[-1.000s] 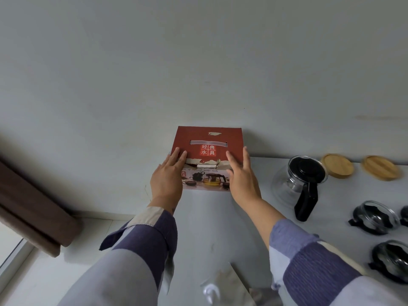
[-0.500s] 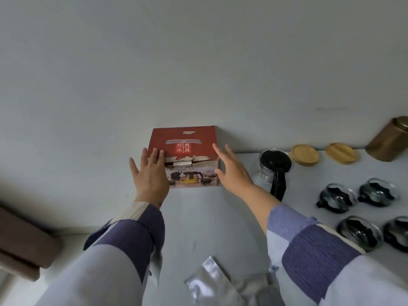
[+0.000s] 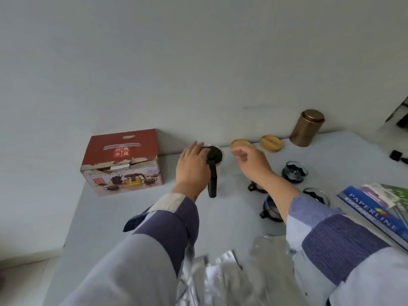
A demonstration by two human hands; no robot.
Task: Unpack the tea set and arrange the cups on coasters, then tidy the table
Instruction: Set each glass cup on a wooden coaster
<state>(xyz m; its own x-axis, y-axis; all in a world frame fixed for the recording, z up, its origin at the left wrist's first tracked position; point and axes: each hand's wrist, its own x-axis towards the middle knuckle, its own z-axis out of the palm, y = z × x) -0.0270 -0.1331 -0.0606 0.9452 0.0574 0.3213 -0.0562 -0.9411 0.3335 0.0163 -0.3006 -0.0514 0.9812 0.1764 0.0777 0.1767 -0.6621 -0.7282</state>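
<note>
Counting one teapot [image 3: 213,161] under loose left grip [image 3: 191,167], right grip [image 3: 254,161] slack, two coasters [image 3: 270,143], three cups [image 3: 294,172].

Plain pale wall [image 3: 198,62]; pale grey table [image 3: 123,208], soft daylight

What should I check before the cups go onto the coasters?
1. Coasters free: two wooden coasters lie bare by the wall: ok.
2. Cups unpacked: glass cups sit on the table, none on a coaster: ok.
3. Hands free: left hand over the teapot, right hand loosely curled, holding nothing: ok.
4. Coaster count: two in view, at least three cups: not ok.
5. Box empty: flaps closed: cannot tell.
6. Path: copper tin stands clear: ok.
</note>
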